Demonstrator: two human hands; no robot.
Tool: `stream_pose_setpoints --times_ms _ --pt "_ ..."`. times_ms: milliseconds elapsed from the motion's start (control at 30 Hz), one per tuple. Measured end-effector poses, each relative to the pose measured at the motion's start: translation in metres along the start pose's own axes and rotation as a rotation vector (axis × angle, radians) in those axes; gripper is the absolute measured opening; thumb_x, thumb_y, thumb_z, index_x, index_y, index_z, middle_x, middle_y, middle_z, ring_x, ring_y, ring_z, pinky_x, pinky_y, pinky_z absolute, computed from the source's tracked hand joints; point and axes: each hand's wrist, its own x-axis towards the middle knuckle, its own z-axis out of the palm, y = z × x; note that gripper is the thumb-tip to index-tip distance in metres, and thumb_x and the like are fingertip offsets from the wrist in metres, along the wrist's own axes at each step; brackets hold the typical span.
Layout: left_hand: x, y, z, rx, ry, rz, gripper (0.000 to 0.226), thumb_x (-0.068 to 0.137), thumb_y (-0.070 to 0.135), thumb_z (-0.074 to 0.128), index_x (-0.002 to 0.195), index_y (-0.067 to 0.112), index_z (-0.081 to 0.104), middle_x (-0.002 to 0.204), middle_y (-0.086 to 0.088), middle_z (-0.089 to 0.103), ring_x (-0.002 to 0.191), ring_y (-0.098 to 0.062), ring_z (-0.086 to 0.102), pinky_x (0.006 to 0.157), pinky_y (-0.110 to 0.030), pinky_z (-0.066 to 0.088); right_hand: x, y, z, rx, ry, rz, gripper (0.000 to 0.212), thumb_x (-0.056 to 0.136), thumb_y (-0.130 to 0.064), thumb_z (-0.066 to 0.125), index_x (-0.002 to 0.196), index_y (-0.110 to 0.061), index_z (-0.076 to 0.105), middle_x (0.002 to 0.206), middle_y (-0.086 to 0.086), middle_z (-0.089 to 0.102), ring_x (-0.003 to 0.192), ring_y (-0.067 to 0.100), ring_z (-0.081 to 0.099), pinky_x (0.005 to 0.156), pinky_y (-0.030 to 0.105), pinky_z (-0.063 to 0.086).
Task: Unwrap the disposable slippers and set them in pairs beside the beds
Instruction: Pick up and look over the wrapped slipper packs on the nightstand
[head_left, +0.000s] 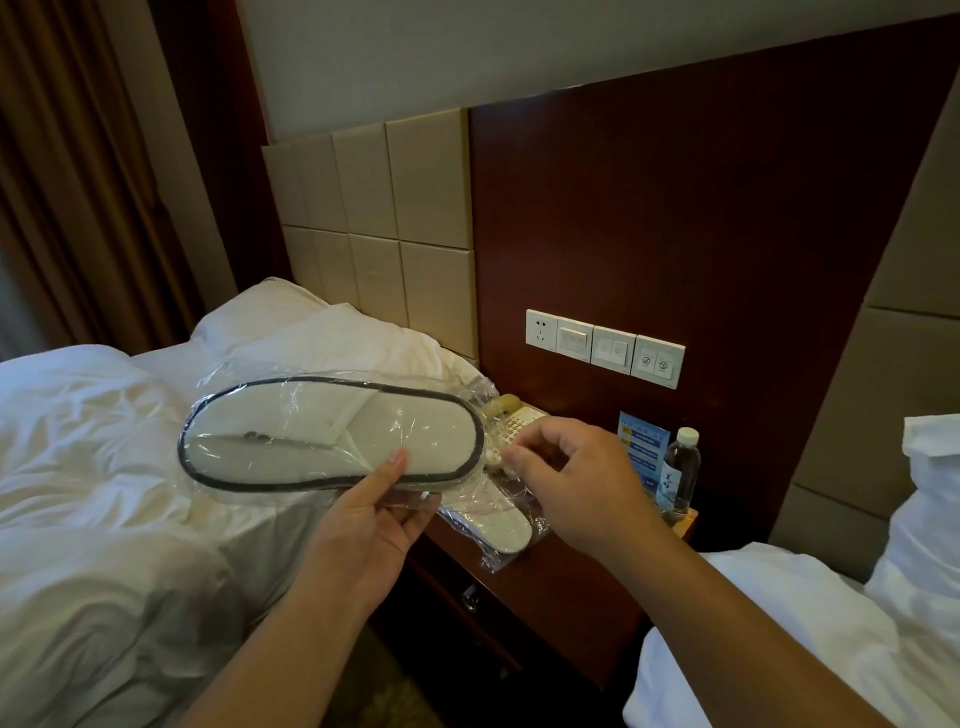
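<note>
— Where is the pair you're opening?

— In front of me, in the air between the two beds. My left hand (363, 519) grips the pair of slippers (327, 436) by the near long edge, thumb on top, fingers curled under. They are sealed in their plastic wrap (467, 395).

— Which way do they lie?

— Flat, the long axis running across me. The heel end hangs out over the left bed (104, 467); the toe end points right, toward my other hand.

— And the right hand?

— My right hand (571, 478) is just beside that toe end, fingers curled, thumb and forefinger closed on the loose film that sticks out past the toes. As far as I can tell it pinches only film, not slipper.

— So the right hand does the opening?

— I judge so. It is the nearer hand to the slack end, and a pull along the long axis, away from my left hand, should tear or slide the wrap off.

— Anything else to unwrap?

— A second packet (498, 525) lies on the bench (571, 587) under my right hand, also wrapped, beside the telephone (519, 421) and near a water bottle (680, 467). No slippers are set out yet.
</note>
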Motion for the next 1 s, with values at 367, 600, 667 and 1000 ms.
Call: stream_pose_setpoints --times_ms 367,600,667,1000 --pt "0.001 0.002 0.006 -0.023 0.032 -0.042 0.012 0.075 0.015 0.076 0.083 0.006 0.075 0.085 -0.012 0.077 0.072 -0.025 0.076 0.059 -0.035 0.062 0.008 -0.001 -0.001 0.438 0.081 0.133 0.018 0.088 -0.043 0.060 0.085 -0.030 0.071 0.079 0.003 0.068 0.074 0.029 0.063 0.065 0.048 0.057" --pt "-0.002 0.003 0.008 0.015 0.039 -0.042 0.028 0.073 0.015 0.077 0.096 0.001 0.071 0.092 -0.016 0.077 0.078 -0.026 0.077 0.063 -0.035 0.062 0.013 0.000 0.003 -0.144 0.072 -0.174 0.005 0.086 -0.036 0.069 0.086 -0.033 0.073 0.077 -0.020 0.063 0.074 -0.002 0.059 0.063 0.017 0.050" --pt "-0.002 0.002 0.008 0.018 0.043 -0.042 0.027 0.074 0.015 0.077 0.096 0.001 0.071 0.094 -0.016 0.076 0.080 -0.026 0.076 0.065 -0.037 0.063 0.014 0.000 0.004 0.087 0.084 -0.069 0.005 0.084 -0.029 0.073 0.080 -0.032 0.074 0.079 -0.019 0.068 0.072 -0.002 0.063 0.058 0.011 0.050" --pt "-0.010 0.000 0.027 0.010 0.009 -0.024 0.019 0.072 0.012 0.076 0.090 0.004 0.074 0.089 -0.011 0.077 0.077 -0.022 0.076 0.069 -0.039 0.064 0.016 -0.008 0.010 0.701 0.207 0.385 0.014 0.083 -0.018 0.075 0.076 -0.030 0.078 0.084 -0.002 0.077 0.089 0.022 0.072 0.081 0.048 0.060"
